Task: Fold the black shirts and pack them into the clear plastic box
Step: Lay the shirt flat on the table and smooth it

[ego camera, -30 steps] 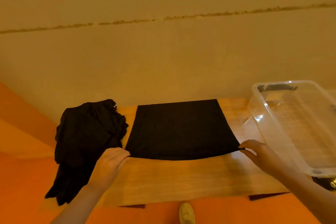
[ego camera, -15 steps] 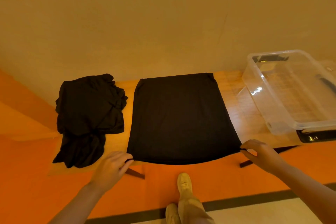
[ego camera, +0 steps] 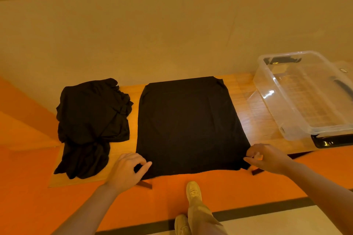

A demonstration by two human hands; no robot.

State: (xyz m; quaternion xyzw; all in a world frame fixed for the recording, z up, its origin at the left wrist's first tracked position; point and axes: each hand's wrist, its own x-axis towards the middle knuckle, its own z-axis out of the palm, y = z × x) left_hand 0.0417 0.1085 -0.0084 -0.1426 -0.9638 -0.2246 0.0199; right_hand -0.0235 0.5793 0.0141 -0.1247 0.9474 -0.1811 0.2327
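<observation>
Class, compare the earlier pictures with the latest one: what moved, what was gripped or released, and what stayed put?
The flat black shirt has been drawn toward the person; its near hem now overhangs the wooden table. The left hand and right hand still pinch its near corners. The crumpled black shirt pile and clear plastic box stayed put.

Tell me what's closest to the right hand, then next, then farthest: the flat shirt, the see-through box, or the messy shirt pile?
1. Flat shirt: right hand pinches its near corner.
2. Clear box: farther back, right.
3. Shirt pile: far left.
</observation>
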